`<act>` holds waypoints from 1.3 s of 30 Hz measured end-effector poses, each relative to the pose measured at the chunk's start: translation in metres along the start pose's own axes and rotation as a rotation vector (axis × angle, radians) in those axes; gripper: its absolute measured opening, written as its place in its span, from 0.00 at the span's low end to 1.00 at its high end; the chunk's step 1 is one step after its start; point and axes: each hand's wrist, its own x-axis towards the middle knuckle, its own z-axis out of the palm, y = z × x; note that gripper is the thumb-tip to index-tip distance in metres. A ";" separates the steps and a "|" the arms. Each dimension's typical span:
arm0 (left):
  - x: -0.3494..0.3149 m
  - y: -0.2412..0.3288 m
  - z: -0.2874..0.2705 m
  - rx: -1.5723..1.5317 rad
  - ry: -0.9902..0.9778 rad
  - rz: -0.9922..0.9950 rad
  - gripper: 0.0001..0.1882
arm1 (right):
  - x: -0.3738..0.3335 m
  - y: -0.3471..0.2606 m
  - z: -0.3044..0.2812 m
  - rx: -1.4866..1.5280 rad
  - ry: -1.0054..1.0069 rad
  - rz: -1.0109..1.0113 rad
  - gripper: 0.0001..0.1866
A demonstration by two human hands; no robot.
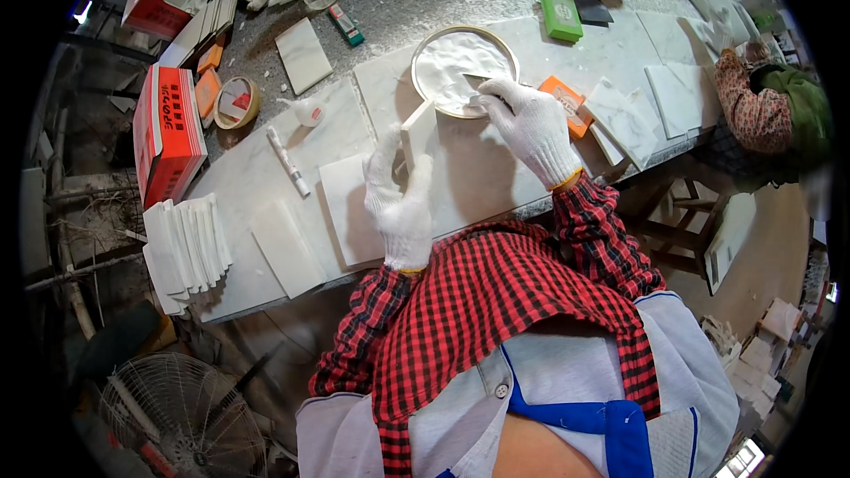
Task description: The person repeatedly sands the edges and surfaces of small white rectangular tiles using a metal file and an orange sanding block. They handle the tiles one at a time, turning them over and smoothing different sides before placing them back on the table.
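L fingers (382, 164) grip white rect. tile (422, 135) — R fingers (501, 89) pinch dark scraper (476, 80), prob.

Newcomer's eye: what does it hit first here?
Probably the red-and-black checked apron, lower middle. Above it, the gloved left hand holds a pale slab, and the right hand a flat tool at the round tub of white paste. A red box stands far left.

white slab (424, 139) held on edge near round tub (414, 73)

from afar i see the slab rectangular and tilted, a narrow edge showing. the tan-rimmed tub sits flat, holding rumpled white material (456, 55); a grey blade (477, 81) angles over its right side, contact unclear.
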 end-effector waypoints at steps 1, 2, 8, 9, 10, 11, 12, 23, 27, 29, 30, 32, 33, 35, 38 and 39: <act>-0.001 0.000 0.000 0.009 -0.004 -0.001 0.27 | 0.001 -0.001 -0.003 0.017 0.012 0.018 0.16; 0.000 -0.001 0.000 -0.001 -0.006 0.008 0.27 | 0.002 -0.001 -0.005 0.034 0.025 0.037 0.15; 0.000 -0.009 0.000 -0.033 0.013 0.015 0.27 | -0.005 -0.002 -0.014 0.247 0.087 0.059 0.13; 0.000 -0.009 0.000 -0.033 0.020 0.008 0.27 | -0.006 -0.002 -0.015 0.216 0.075 0.053 0.14; 0.001 -0.009 0.000 -0.033 0.028 0.001 0.27 | -0.008 0.001 -0.016 0.185 0.062 0.047 0.14; 0.001 -0.008 0.000 -0.037 0.024 0.008 0.27 | -0.009 0.004 -0.016 0.155 0.049 0.041 0.15; 0.000 -0.008 0.000 -0.041 0.020 0.014 0.27 | -0.010 0.005 -0.015 0.184 0.070 0.037 0.14; -0.002 -0.002 0.003 0.034 0.024 0.052 0.28 | -0.008 0.005 -0.004 0.632 0.096 0.313 0.15; -0.004 -0.002 0.005 0.059 0.043 0.066 0.27 | -0.010 0.003 0.002 0.643 0.091 0.333 0.15; -0.003 -0.003 0.005 0.036 0.048 0.057 0.27 | -0.010 0.000 0.003 0.644 0.088 0.343 0.15; -0.003 -0.003 0.005 0.025 0.047 0.050 0.27 | -0.011 -0.002 0.004 0.629 0.092 0.340 0.15; -0.003 -0.005 0.005 0.019 0.041 0.048 0.28 | -0.011 -0.006 0.006 0.600 0.101 0.333 0.15; -0.002 -0.007 0.003 0.027 0.036 0.053 0.28 | -0.010 -0.007 0.008 0.586 0.104 0.330 0.15; -0.002 -0.008 0.002 0.038 0.028 0.063 0.28 | -0.009 -0.008 0.012 0.579 0.098 0.323 0.14; -0.004 -0.006 0.004 0.044 0.017 0.057 0.28 | -0.008 -0.002 0.015 0.679 0.077 0.402 0.14; -0.004 -0.005 0.003 0.041 0.022 0.041 0.28 | -0.007 -0.001 0.015 0.731 0.062 0.440 0.15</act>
